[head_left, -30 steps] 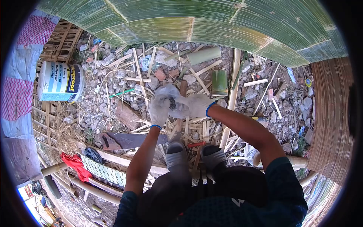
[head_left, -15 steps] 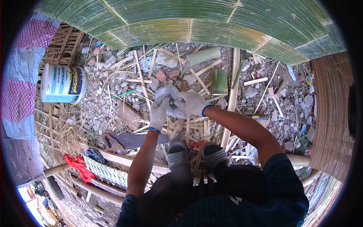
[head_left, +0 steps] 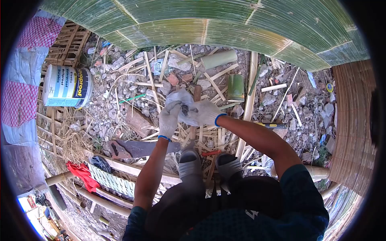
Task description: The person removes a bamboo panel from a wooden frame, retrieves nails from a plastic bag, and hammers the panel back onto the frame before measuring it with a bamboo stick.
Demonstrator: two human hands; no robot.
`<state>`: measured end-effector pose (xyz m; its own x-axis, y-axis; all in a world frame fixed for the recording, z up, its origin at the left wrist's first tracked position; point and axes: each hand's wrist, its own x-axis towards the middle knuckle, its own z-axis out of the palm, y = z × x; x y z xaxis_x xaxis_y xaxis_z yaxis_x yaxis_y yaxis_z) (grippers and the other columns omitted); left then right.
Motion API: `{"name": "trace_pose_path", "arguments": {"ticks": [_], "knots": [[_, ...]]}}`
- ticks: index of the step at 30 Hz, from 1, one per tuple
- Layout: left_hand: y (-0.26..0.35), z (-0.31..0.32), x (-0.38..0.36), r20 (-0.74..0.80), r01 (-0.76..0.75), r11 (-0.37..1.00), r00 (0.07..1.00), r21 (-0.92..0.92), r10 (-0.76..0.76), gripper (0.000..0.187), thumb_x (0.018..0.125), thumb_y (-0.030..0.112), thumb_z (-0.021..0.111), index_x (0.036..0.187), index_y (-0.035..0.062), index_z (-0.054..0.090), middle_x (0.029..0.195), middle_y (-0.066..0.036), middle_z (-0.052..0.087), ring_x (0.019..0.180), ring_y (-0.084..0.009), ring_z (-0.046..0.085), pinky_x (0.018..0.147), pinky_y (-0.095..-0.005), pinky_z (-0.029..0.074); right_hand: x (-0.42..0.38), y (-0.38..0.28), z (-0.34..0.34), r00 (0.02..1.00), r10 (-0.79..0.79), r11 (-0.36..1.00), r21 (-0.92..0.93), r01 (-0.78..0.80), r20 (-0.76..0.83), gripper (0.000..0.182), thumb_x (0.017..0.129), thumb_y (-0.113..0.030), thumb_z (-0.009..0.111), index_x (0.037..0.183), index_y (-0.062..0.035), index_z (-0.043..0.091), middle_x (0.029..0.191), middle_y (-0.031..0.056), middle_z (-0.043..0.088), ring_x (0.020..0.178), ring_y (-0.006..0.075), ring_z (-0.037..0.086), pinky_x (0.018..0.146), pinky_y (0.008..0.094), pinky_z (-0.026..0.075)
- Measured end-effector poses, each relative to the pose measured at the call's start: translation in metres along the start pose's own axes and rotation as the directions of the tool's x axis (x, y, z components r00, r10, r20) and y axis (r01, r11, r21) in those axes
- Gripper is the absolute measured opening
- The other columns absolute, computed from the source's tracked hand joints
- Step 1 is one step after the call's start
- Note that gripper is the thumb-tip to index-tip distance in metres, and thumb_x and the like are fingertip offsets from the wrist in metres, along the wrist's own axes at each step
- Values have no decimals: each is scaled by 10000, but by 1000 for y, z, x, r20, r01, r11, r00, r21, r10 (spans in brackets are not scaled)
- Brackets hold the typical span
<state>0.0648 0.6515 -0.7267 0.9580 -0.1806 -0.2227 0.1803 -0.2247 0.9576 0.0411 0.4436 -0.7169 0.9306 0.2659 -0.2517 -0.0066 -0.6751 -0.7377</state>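
In white knitted gloves with blue cuffs, both hands work at a crumpled clear plastic bag in front of my feet. My left hand pinches the bag's left side, fingers closed. From the right, my right hand has its fingers closed on the bag's other side, fingertips at its opening. Small dark pieces show inside the plastic between the hands, too small to name. Beneath the bag runs a brown wooden bar. A handsaw lies on the ground below my left hand.
Split bamboo strips and rubble cover the ground. A cut bamboo section sits beyond my right hand, and a paint bucket lies at the left. A green bamboo panel curves across the far side. A yellow-and-black tool lies to the right.
The plastic bag has spread and puffed up a little at the top, and the dark pieces show less. Both hands stay almost in place, fingers shifting slightly on it.
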Motion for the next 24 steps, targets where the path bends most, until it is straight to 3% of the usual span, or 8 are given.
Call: {"name": "trace_pose_path", "arguments": {"ticks": [3,6,10,13,17,19,21,24], "knots": [[9,-1,-5,-1,-34,990,999,133,34,296,989,151,627,1219,-15,712,1083,-72,742,1011,-117,650,909,-280,504,-6,-5,-6,1000,5,1000,-4,-5,14,328,911,-353,638,1087,-95,737,942,183,736,880,367,710,800,449,545],[8,-5,-5,-19,-144,917,987,373,162,260,960,187,668,1172,52,738,1088,-128,739,1056,-262,676,978,-352,499,-23,-1,-24,992,-70,995,69,78,-109,305,932,-326,611,1078,-90,736,980,196,732,912,387,701,826,450,556],[28,-6,-14,-41,-285,792,931,541,363,193,968,161,640,1093,41,724,1106,-143,720,1091,-327,661,990,-397,496,-52,19,-67,940,79,986,163,-25,-333,237,1002,-253,613,1144,-91,712,935,174,733,849,321,729,795,382,558],[35,-9,-15,-60,-316,845,924,430,377,191,979,130,620,1099,20,719,1099,-150,725,1073,-317,675,967,-394,507,-89,43,-97,891,240,964,203,-171,-386,253,1003,-259,610,1168,-98,713,977,178,740,866,307,736,805,381,566],[50,-9,-17,-12,-313,891,942,329,335,172,973,46,608,1102,3,713,1089,-163,732,1012,-303,714,903,-365,539,-150,86,-80,955,143,962,-189,-196,-261,283,992,-343,559,1079,-105,686,891,143,710,859,373,701,810,478,557],[51,-7,-12,5,-439,801,878,407,479,172,958,32,635,1109,3,714,1082,-160,734,1023,-291,718,912,-351,541,-177,109,-64,986,168,805,-576,-146,-15,436,857,-377,690,1201,-112,648,1122,147,656,1096,367,625,954,513,470],[62,-4,-9,-29,-447,804,867,391,497,180,949,47,653,1112,10,717,1097,-164,734,1046,-301,715,926,-356,540,-198,115,-41,962,170,866,-433,-250,-215,475,798,-328,730,1233,-156,646,1283,128,559,1159,363,580,950,518,463],[90,-3,-2,-69,-381,866,903,323,424,225,948,61,652,1157,6,711,1119,-173,739,1039,-287,722,922,-355,544,-195,111,-32,941,138,870,-417,-264,-309,268,821,-216,682,1078,-148,647,1138,98,590,1080,322,609,855,501,489]]}}
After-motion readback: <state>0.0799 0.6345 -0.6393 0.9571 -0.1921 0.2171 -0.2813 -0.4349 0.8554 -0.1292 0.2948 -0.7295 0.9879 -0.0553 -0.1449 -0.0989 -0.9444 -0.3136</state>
